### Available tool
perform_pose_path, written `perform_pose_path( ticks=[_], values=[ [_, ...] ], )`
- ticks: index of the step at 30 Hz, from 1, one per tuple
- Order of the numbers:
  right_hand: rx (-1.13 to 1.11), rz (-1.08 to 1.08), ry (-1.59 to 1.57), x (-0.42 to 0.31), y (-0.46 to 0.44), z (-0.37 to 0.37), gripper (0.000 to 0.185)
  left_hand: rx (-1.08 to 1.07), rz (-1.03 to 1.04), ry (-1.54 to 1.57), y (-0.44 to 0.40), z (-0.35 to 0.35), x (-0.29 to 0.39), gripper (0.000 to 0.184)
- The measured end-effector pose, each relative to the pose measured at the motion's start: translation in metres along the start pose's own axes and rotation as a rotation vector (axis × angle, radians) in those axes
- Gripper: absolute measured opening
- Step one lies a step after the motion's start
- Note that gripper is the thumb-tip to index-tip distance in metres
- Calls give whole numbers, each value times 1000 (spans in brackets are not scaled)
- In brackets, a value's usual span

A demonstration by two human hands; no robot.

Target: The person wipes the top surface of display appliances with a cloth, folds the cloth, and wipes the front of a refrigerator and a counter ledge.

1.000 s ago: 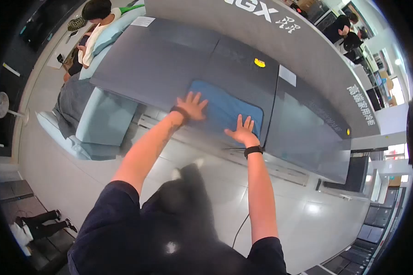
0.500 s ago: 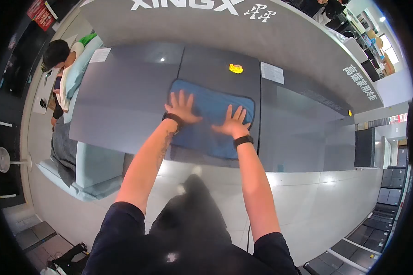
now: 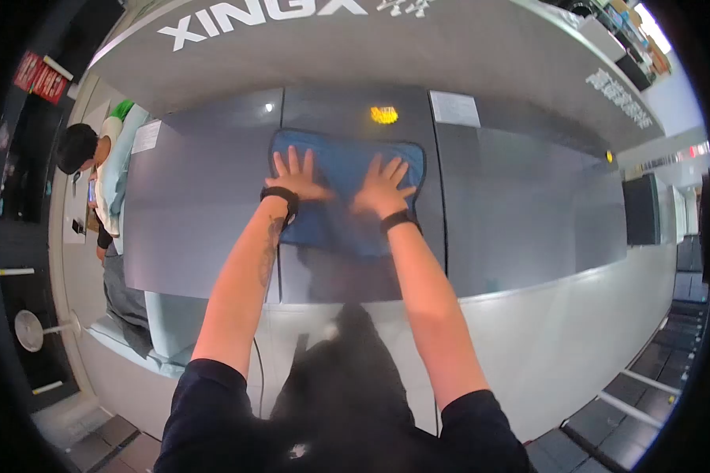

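Blue cloth (image 3: pixel 341 156): spread just nearside of the yellow tag (image 3: pixel 384 115)
Left hand (image 3: pixel 297 180), right hand (image 3: pixel 382 189): laid open on the cloth, gripping nothing
Risk: uneven pushing could bunch it or catch the tag

Cloth (image 3: pixel 341 165): middle and lower edge smeared; part covered by left hand (image 3: pixel 298 180) and right hand (image 3: pixel 382 189), palms unseen, thumbs blurred. Yellow tag (image 3: pixel 383 116) and white sheet (image 3: pixel 454 109): print unreadable. White logo characters (image 3: pixel 406 8) cut by top edge. Side lettering (image 3: pixel 619 98) blurred. Seated person (image 3: pixel 109 169) partly hidden by sofa (image 3: pixel 170 323).
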State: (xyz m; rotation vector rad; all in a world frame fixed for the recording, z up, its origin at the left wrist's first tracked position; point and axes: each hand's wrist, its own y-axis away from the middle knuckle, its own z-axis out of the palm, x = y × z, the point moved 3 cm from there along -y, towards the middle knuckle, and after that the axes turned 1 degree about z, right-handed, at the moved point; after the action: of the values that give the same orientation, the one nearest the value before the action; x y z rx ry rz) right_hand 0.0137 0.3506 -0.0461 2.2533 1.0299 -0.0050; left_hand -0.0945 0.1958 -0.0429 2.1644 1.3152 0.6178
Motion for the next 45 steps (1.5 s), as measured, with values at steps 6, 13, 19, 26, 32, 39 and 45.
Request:
perform_pose_path(
  ticks=[6, 13, 19, 26, 32, 39, 45],
  values=[
    [87, -156, 4, 26, 18, 17, 113, 156, 117, 61, -5, 36, -30, 113],
    [83, -128, 76, 49, 95, 83, 91, 172, 159, 74, 100, 102, -65, 92],
    [19, -139, 129, 46, 172, 115, 96, 245, 133, 150, 173, 165, -99, 79],
    [-61, -110, 209, 36, 191, 123, 109, 333, 93, 246, 183, 183, -103, 69],
    [59, -133, 225, 18, 162, 113, 119, 398, 37, 212, 146, 154, -84, 80],
    [113, -119, 130, -37, 89, 88, 119, 320, 17, 179, 68, 90, -85, 83],
    [150, -146, 134, -83, -1, 50, 119, 361, -52, 149, -1, 35, -85, 84]
  ],
)
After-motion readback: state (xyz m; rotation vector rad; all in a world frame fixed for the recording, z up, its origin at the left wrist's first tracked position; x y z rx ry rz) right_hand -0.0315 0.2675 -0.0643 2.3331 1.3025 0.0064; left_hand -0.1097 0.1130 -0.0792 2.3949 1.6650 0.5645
